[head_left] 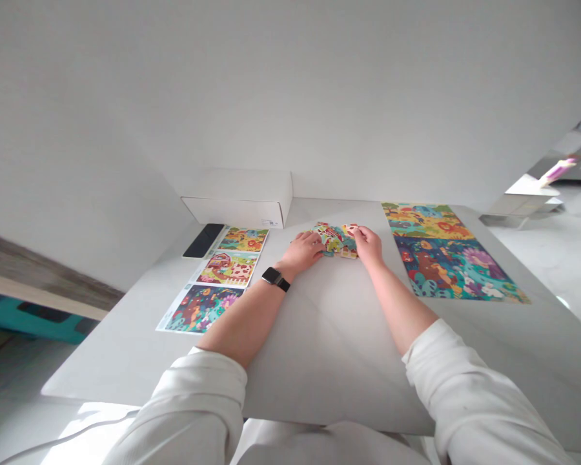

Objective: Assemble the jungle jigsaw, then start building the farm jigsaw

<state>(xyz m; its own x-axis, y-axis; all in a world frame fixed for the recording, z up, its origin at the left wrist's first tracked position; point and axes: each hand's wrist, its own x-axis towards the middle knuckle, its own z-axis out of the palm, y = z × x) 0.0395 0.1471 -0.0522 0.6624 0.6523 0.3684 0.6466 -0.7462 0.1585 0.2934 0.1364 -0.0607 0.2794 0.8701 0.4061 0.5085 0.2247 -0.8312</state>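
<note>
Head cam: partly assembled farm jigsaw point(333, 240) lies on the gray counter point(329, 349), approx. ctr of frame, btwn the person's two hands. Its outline is uneven; red, green & yellow bits show, plus a pale fence strip along the lower R edge.

R hand point(368, 244), just R of ctr: grip closed to a pinch, thumb & fingertips on a pink-and-white jigsaw piece point(350, 229) w/ brownish patches, at the upper R corner of the jigsaw. Can't tell if that pc is joined to the rest or just over it.

L hand point(304, 250), just L of ctr: palm down, fingers bent over the jigsaw's L edge. Can't tell how far its grip is spread or if it has hold of a pc, as the hand hides the contact. Black smartwatch point(274, 278) on that wrist; both white sleeves point(469, 394) pushed up the forearms.

L of frame ctr: picture sheet point(222, 269) w/ 3 scenes stacked: safari on top, barn & cow mid, dark forest at bottom, partly behind the L forearm. Phone point(203, 241), dark screen up, beside the sheet's upper L edge. White box point(237, 210) behind both, near the wall point(319, 97).

R of frame: safari picture point(423, 221) above dark forest picture point(459, 268), edges meeting, both flat.
</note>
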